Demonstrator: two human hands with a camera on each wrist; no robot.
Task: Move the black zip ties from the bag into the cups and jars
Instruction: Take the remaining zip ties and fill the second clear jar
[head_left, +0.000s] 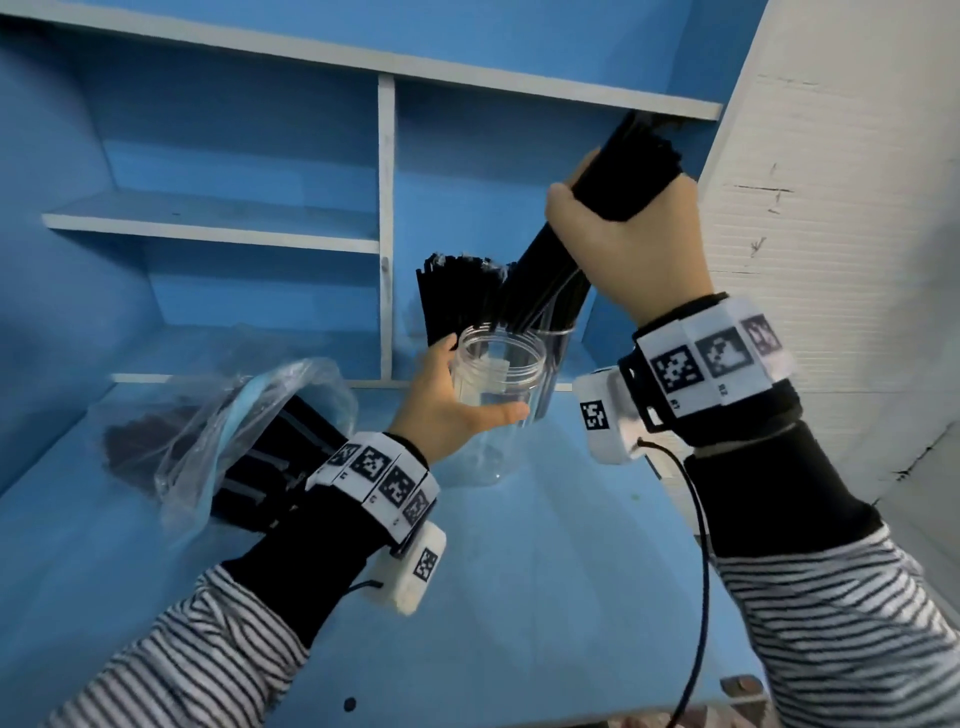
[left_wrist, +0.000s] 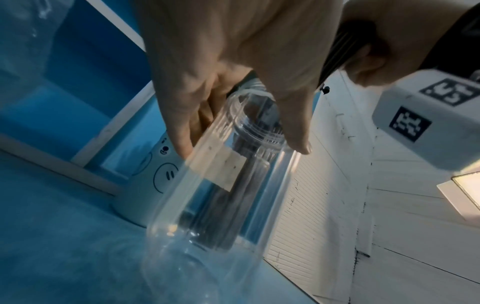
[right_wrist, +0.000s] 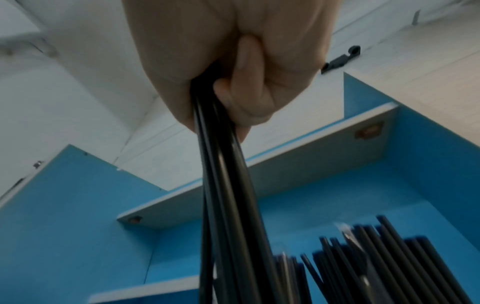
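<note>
1. A person's right hand is raised before a blue shelf unit, its grip closed in a fist around a thick bundle of black zip ties. The bundle's lower ends reach down into a clear cup at the back of the blue tabletop.

2. The left hand is cupped around a clear jar standing upright on the tabletop just in front of that cup. The thumb lies across the near wall and the fingers curl round the far side below the threaded rim. No ties show inside this jar.

3. A second cluster of zip ties stands upright behind the jar. In the left wrist view a pale cup with a smiley face stands beside the jar.

4. A crumpled clear plastic bag lies on its side at the left of the tabletop. More black ties spill out of its mouth towards the left forearm.

5. Both wrists wear white bands printed with black square markers over dark sleeves and striped cuffs.
</note>
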